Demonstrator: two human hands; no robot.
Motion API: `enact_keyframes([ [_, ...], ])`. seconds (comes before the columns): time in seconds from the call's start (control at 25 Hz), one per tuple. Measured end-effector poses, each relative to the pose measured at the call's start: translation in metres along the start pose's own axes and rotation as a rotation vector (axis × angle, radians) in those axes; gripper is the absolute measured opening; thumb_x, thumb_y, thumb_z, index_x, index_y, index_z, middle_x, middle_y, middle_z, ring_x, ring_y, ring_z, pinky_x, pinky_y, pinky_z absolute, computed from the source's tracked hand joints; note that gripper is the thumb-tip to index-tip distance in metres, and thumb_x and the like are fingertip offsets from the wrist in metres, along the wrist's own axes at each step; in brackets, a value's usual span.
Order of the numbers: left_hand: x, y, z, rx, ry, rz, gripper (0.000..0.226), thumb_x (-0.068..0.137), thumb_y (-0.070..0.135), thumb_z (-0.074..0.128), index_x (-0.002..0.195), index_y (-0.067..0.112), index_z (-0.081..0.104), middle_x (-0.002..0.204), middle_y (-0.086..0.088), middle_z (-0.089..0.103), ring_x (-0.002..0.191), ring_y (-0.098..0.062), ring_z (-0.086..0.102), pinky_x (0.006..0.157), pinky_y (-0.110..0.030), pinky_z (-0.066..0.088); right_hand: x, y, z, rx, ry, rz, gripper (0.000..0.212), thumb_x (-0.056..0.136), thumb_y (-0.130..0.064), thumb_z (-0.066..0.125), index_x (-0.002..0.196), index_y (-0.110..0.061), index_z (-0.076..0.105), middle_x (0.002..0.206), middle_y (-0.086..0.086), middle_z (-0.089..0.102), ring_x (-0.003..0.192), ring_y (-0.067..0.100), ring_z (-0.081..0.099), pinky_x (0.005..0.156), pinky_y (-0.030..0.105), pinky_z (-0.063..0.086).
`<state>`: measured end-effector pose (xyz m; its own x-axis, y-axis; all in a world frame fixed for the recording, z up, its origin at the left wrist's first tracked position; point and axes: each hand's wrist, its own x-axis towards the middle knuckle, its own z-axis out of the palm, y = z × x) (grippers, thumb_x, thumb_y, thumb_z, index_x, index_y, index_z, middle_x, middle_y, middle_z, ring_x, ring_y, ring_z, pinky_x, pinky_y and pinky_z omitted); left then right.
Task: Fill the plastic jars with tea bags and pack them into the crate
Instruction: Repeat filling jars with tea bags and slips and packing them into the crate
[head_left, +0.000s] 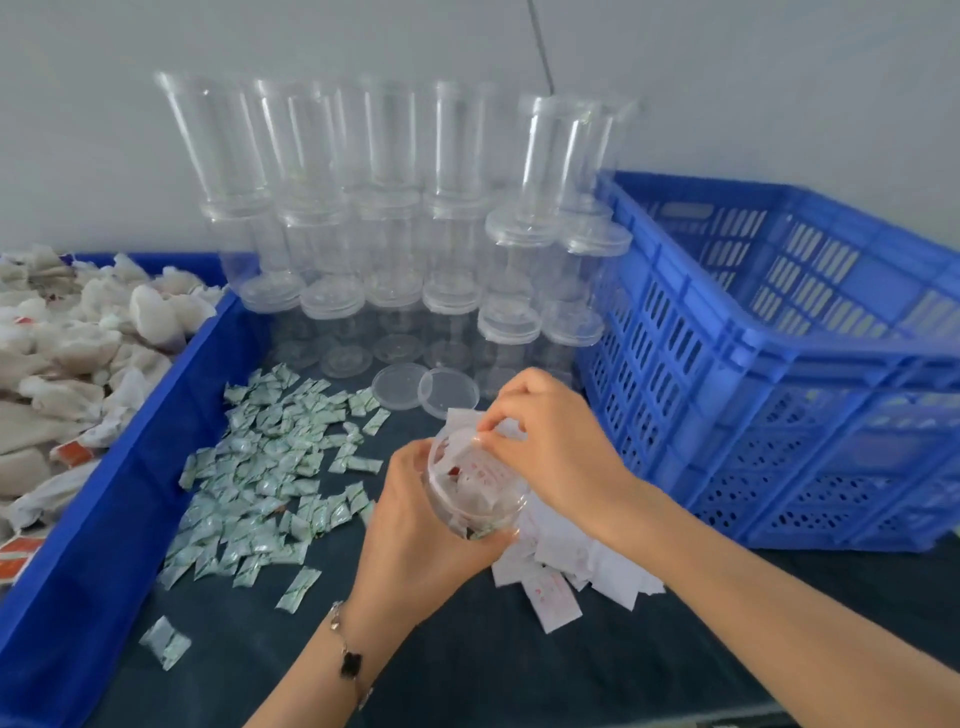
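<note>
— Fingertips (485, 434) of the right hand (558, 447) are pinching a white paper slip (467, 441) at the mouth of the plastic jar (470, 493), and it looks to be going in on top of the tea bags. See how the left hand (415, 525) wraps the jar from the side, tilted toward her?

— Yes. What makes that go well?

— I'd keep the jar tilted and gripped firmly, then tuck the slip down against the wall so it doesn't crumple or spring back out. Bags are already near the rim, so press gently.

— And after that?

— A lid. Two loose lids (426, 392) lie just beyond the jar, near the stacked empty jars (395, 234). The blue crate (779, 364) stands at her right; I can't see any jars in it from this angle.

— The rest?

— Green-printed sachets (270, 467) are scattered to the left, more white slips (566, 577) are piled under her right wrist, and tea bags fill the blue bin (130, 467) at far left.
</note>
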<state>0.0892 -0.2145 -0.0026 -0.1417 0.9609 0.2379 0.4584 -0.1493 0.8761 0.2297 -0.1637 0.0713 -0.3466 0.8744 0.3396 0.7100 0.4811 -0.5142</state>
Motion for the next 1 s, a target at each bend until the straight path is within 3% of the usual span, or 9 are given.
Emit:
enact_keyframes([
  [0.08, 0.002, 0.016, -0.001, -0.027, -0.023, 0.021, 0.087, 0.036, 0.058, 0.080, 0.107, 0.057, 0.029, 0.110, 0.038, 0.042, 0.100, 0.016, 0.048, 0.077, -0.021, 0.052, -0.010, 0.000, -0.015, -0.004, 0.022, -0.002, 0.029, 0.086, -0.027, 0.067, 0.114, -0.023, 0.060, 0.108, -0.009, 0.048, 0.091, 0.004, 0.043, 0.084, 0.014, 0.037],
  [0.16, 0.009, 0.037, -0.001, -0.043, -0.043, 0.101, 0.089, 0.033, 0.055, 0.081, 0.108, 0.051, 0.034, 0.111, 0.032, 0.045, 0.103, 0.012, 0.050, 0.076, -0.017, 0.050, -0.018, 0.000, -0.039, -0.023, 0.077, 0.051, 0.035, 0.088, -0.029, 0.063, 0.122, -0.027, 0.052, 0.110, -0.011, 0.051, 0.094, 0.005, 0.047, 0.087, 0.020, 0.040],
  [0.32, 0.029, 0.112, -0.010, -0.052, -0.032, 0.325, 0.086, 0.032, 0.056, 0.084, 0.105, 0.052, 0.038, 0.113, 0.016, 0.051, 0.104, 0.000, 0.057, 0.076, -0.020, 0.052, -0.024, -0.015, -0.117, -0.012, 0.235, 0.083, 0.019, 0.086, -0.025, 0.059, 0.103, -0.031, 0.067, 0.084, -0.018, 0.065, 0.076, -0.005, 0.059, 0.070, 0.012, 0.050],
  [0.44, 0.058, 0.189, -0.009, -0.158, -0.070, 0.480, 0.074, 0.039, 0.060, 0.080, 0.099, 0.045, 0.040, 0.105, 0.014, 0.054, 0.092, 0.007, 0.060, 0.062, -0.008, 0.049, -0.006, -0.034, -0.197, -0.071, 0.442, 0.031, 0.009, 0.079, -0.025, 0.061, 0.080, -0.031, 0.068, 0.064, -0.024, 0.061, 0.066, -0.013, 0.059, 0.060, 0.009, 0.050],
  [0.52, 0.087, 0.233, 0.002, -0.146, -0.076, 0.583, 0.068, 0.042, 0.068, 0.075, 0.096, 0.039, 0.043, 0.103, 0.017, 0.051, 0.090, 0.011, 0.057, 0.063, -0.005, 0.045, 0.015, -0.032, -0.246, -0.172, 0.533, 0.048, 0.011, 0.073, -0.022, 0.059, 0.070, -0.027, 0.068, 0.057, -0.014, 0.062, 0.053, -0.004, 0.061, 0.059, 0.017, 0.052],
  [0.6, 0.116, 0.267, 0.019, 0.013, -0.073, 0.605, 0.087, 0.039, 0.079, 0.071, 0.109, 0.033, 0.046, 0.107, 0.016, 0.043, 0.092, 0.005, 0.052, 0.069, -0.008, 0.041, 0.035, -0.018, -0.282, -0.215, 0.546, 0.128, 0.014, 0.067, -0.021, 0.056, 0.070, -0.016, 0.068, 0.058, -0.002, 0.065, 0.057, 0.014, 0.067, 0.067, 0.031, 0.057],
  [0.68, 0.144, 0.282, 0.042, 0.162, -0.078, 0.618, 0.106, 0.042, 0.074, 0.073, 0.129, 0.023, 0.041, 0.113, 0.009, 0.036, 0.089, -0.004, 0.049, 0.074, -0.015, 0.038, 0.049, 0.007, -0.299, -0.304, 0.500, 0.230, 0.013, 0.070, -0.017, 0.056, 0.071, -0.012, 0.069, 0.061, 0.004, 0.067, 0.061, 0.020, 0.068, 0.071, 0.038, 0.057],
  [0.84, 0.179, 0.279, 0.099, 0.560, -0.272, 0.757, 0.066, 0.062, 0.059, 0.075, 0.103, 0.013, 0.051, 0.102, 0.001, 0.039, 0.080, -0.015, 0.050, 0.071, -0.026, 0.040, 0.071, 0.077, -0.286, -0.483, 0.245, 0.464, 0.015, 0.076, -0.010, 0.059, 0.076, -0.011, 0.073, 0.065, 0.006, 0.070, 0.070, 0.019, 0.069, 0.079, 0.034, 0.055],
  [1.0, 0.208, 0.264, 0.149, 1.061, -0.664, 0.723, 0.056, 0.071, 0.063, 0.069, 0.098, 0.014, 0.064, 0.082, 0.003, 0.060, 0.078, -0.018, 0.057, 0.061, -0.029, 0.044, 0.090, 0.136, -0.243, -0.320, -0.108, 0.713, 0.009, 0.085, 0.000, 0.058, 0.088, 0.003, 0.066, 0.078, 0.014, 0.070, 0.079, 0.026, 0.070, 0.080, 0.038, 0.057],
])
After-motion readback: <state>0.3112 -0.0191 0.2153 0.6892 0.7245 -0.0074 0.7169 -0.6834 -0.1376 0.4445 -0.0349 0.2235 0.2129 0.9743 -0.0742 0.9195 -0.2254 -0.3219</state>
